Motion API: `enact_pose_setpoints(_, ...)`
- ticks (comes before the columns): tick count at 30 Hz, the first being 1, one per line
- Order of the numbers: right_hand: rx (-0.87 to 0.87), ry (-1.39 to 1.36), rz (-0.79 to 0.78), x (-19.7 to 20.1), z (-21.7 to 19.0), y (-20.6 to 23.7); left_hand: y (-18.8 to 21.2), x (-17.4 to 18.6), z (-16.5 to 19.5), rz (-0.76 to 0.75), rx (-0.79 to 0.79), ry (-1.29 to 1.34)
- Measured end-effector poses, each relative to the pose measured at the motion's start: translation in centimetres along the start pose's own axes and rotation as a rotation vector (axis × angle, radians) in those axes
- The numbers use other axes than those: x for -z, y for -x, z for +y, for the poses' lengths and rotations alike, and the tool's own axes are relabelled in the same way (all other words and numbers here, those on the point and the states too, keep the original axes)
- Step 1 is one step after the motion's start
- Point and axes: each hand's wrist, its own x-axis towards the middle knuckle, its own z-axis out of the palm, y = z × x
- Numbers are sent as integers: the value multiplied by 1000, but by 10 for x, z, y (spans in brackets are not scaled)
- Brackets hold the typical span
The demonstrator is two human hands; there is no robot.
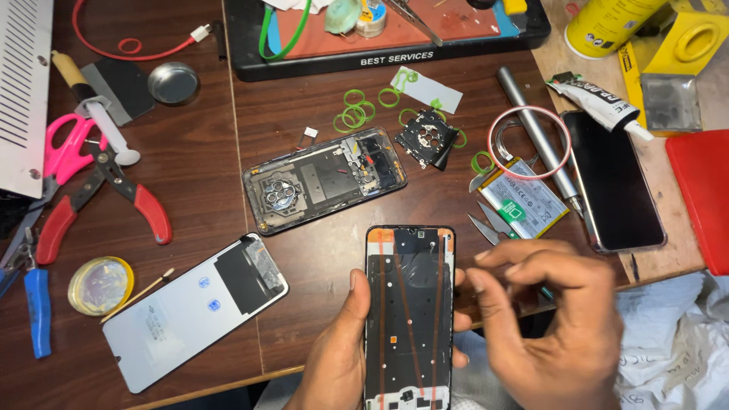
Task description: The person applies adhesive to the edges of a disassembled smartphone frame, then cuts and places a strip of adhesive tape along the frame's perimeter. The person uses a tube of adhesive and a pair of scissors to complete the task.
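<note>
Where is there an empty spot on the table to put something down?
Bare wood shows between the red pliers and the open phone, and between that phone and the phone frame. It is crowded around the battery and green rings.

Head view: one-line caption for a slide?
Left hand holds a phone frame, right hand beside it, above a cluttered table.

phone frame [410, 304]: bottom end cut off by edge
right hand [558, 326]: motion-blurred, fingertip contact unclear
scissors [493, 224]: handles hidden behind right hand
</note>
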Motion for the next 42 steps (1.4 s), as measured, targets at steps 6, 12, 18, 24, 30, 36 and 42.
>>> enact_pose_setpoints(6,-7,19,-45,-8,-6,-8,0,5,-4,41,14,-71)
enact_pose_setpoints(12,18,90,-36,-12,-9,-16,0,3,-11,107,-36,-229)
enact_pose_setpoints(18,55,87,-10,-13,-8,-10,-1,3,-12,37,-57,-244)
enact_pose_setpoints(24,14,19,19,-15,-4,-6,-1,2,-12,21,-57,-271)
enact_pose_setpoints(30,-6,-12,55,-18,-2,-1,-3,2,-11,59,-33,-303)
enact_pose_setpoints(36,112,66,28,-15,-2,-6,-1,1,-11,21,-60,-294)
enact_pose_setpoints(42,315,216,-17,-10,2,-12,-2,3,-11,-7,-79,-286)
